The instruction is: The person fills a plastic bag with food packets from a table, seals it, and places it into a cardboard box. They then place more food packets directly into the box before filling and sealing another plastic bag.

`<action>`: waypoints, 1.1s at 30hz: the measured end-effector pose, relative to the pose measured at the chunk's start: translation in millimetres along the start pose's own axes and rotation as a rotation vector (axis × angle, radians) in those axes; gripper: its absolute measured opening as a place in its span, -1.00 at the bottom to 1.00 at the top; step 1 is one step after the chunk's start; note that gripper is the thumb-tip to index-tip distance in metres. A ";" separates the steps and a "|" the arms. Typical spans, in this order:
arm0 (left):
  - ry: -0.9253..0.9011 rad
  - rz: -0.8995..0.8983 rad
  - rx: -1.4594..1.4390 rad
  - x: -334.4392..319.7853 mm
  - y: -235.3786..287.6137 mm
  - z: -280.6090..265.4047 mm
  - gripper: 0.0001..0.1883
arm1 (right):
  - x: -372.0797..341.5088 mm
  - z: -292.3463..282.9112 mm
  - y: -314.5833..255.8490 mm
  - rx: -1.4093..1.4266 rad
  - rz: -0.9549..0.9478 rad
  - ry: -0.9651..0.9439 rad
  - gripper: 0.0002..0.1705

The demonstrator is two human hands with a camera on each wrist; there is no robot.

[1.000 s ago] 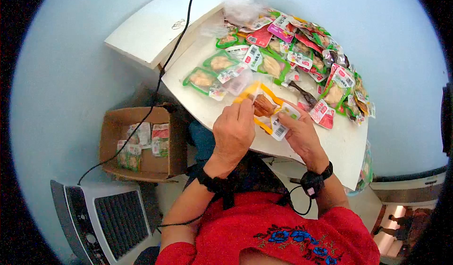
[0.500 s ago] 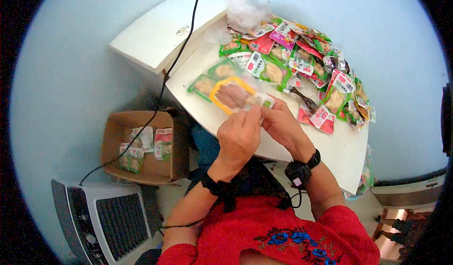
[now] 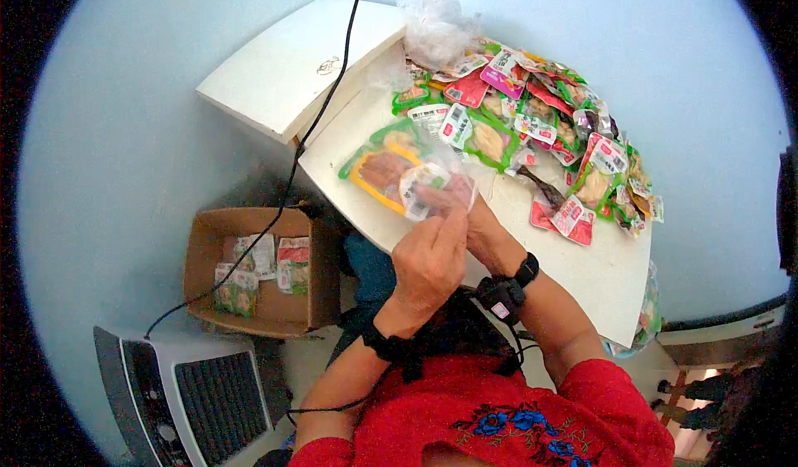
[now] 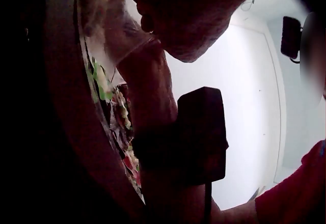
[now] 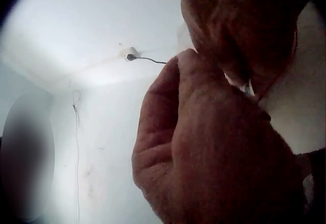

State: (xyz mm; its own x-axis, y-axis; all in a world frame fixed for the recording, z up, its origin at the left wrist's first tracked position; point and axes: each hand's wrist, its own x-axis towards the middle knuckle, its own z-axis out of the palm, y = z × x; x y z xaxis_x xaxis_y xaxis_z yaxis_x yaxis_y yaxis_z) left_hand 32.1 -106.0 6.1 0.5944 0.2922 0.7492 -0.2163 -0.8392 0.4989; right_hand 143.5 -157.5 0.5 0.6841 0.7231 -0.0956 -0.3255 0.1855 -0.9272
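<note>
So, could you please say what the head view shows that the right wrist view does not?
Of the two, only the head view clearly shows the yellow-edged packet, packet pile and cardboard box. Only the right wrist view shows the plugged socket and thin hanging cord. Both show the left hand and right hand close together.

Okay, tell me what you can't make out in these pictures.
Label print on the yellow-edged packet: head view, blurred and too small.
Right hand, exact fingertip grip: head view, partly hidden by the left hand.
Left hand's upper part: left wrist view, cut off by the top edge.
Small print on packets in the cardboard box: head view, too small.
</note>
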 end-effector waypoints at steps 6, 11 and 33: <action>-0.039 0.039 0.026 -1.2 -3.7 -1.2 -0.78 | 11.2 2.3 0.4 -0.691 -0.042 0.184 -0.72; -0.018 0.041 0.009 -4.6 -6.0 1.8 -0.77 | 15.4 9.5 12.2 -0.063 0.187 0.243 -0.67; 0.095 -0.108 0.060 1.4 -36.0 -10.3 -0.57 | 25.4 3.1 41.6 -0.277 0.013 0.173 -0.79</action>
State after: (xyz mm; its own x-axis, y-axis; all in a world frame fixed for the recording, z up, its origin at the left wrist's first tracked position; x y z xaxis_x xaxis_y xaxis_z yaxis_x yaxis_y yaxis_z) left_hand 32.7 -70.7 -6.3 0.5349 0.4218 0.7321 -0.1072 -0.8256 0.5540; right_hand 145.4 -129.3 -39.4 0.7897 0.5957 -0.1464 -0.1613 -0.0285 -0.9865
